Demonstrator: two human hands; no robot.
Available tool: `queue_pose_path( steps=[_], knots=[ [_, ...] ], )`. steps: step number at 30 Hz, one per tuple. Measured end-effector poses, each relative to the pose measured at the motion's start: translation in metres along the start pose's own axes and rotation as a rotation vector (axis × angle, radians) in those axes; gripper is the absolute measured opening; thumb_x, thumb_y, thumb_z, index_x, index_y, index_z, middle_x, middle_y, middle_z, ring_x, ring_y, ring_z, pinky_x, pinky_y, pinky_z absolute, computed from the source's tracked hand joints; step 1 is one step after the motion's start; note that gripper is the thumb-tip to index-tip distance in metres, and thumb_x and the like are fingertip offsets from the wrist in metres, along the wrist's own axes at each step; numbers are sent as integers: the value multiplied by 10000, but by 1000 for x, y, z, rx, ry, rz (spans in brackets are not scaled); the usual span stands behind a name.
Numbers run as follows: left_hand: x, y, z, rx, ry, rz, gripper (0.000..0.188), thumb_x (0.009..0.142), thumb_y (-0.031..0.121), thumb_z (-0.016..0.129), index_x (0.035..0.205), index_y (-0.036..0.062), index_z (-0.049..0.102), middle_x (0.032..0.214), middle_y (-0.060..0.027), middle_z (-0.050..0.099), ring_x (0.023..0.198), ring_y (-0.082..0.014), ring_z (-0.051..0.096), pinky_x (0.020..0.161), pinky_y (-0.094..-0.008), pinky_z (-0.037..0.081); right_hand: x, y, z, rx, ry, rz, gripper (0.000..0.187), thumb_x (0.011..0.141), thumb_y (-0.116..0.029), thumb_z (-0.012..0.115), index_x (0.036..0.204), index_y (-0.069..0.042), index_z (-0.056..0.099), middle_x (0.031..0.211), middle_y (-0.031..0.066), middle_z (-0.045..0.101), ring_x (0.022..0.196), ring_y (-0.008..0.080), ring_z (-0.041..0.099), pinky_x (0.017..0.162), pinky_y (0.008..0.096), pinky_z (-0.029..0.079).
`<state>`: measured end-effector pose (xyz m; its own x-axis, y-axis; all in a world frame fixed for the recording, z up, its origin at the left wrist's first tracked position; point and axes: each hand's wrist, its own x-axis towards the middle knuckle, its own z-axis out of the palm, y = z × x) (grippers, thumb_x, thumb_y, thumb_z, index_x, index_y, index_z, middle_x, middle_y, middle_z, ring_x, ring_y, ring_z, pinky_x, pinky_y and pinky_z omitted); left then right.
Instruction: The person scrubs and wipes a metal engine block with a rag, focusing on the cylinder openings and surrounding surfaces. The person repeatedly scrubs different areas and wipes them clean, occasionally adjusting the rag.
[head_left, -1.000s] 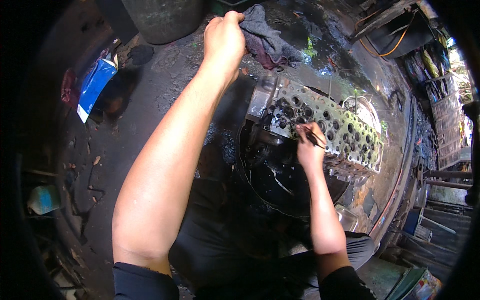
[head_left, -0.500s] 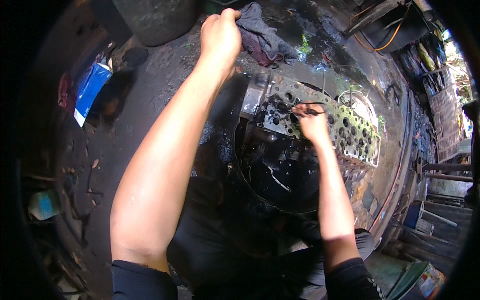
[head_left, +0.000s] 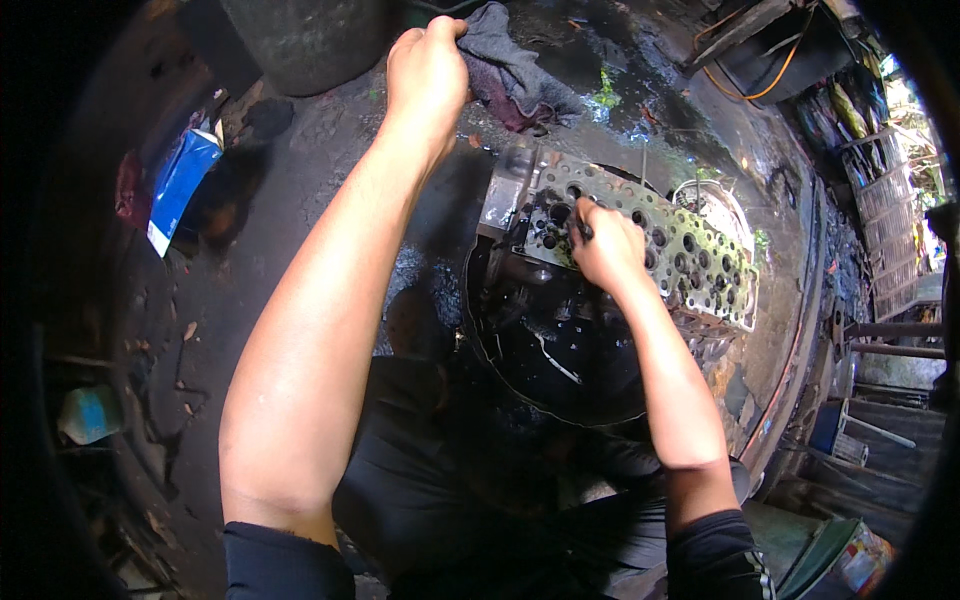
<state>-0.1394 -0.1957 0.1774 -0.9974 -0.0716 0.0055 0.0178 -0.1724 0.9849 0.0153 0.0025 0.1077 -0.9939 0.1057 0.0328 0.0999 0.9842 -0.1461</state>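
Observation:
Up at the top of the head view, my left hand (head_left: 428, 85) is closed around one edge of a grey and maroon rag (head_left: 512, 68) that hangs out to its right. A metal cylinder head (head_left: 715, 262) full of round holes lies across a wide round pan (head_left: 505, 385) of dark, oily liquid. My right hand (head_left: 612, 245) is over the left half of the cylinder head, fingers closed on a thin dark tool (head_left: 583, 230) whose lower end is at the holes. The tool's exact kind cannot be made out.
A dark bucket (head_left: 305, 45) stands at the upper left, with a blue and white box (head_left: 184, 185) below it. An orange hose (head_left: 778, 80) loops at the upper right. Past the pan on the right are a plastic crate (head_left: 885, 225) and a green container (head_left: 820, 560).
My right hand has moved slightly left and down over the cylinder head, and the dark tool now points downward instead of sideways. My left hand with the rag has shifted a little left.

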Motion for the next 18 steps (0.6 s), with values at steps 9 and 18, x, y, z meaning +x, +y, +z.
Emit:
queue_pose_path(
  steps=[9,18],
  knots=[
    [6,-4,-2,-93,102,81,388,870,261,605,958,-114,648,889,-203,660,873,-251,617,825,-390,484,-12,7,21,-276,-48,-313,389,637,-95,769,976,-83,578,903,102,700,887,307,668,759,452,554],
    [6,-2,-5,-125,111,29,384,856,267,618,933,-110,621,880,-211,649,864,-259,612,780,-429,495,-10,0,8,-241,-44,-315,262,682,-79,699,902,-69,557,836,117,687,841,334,663,724,455,556]
  ],
)
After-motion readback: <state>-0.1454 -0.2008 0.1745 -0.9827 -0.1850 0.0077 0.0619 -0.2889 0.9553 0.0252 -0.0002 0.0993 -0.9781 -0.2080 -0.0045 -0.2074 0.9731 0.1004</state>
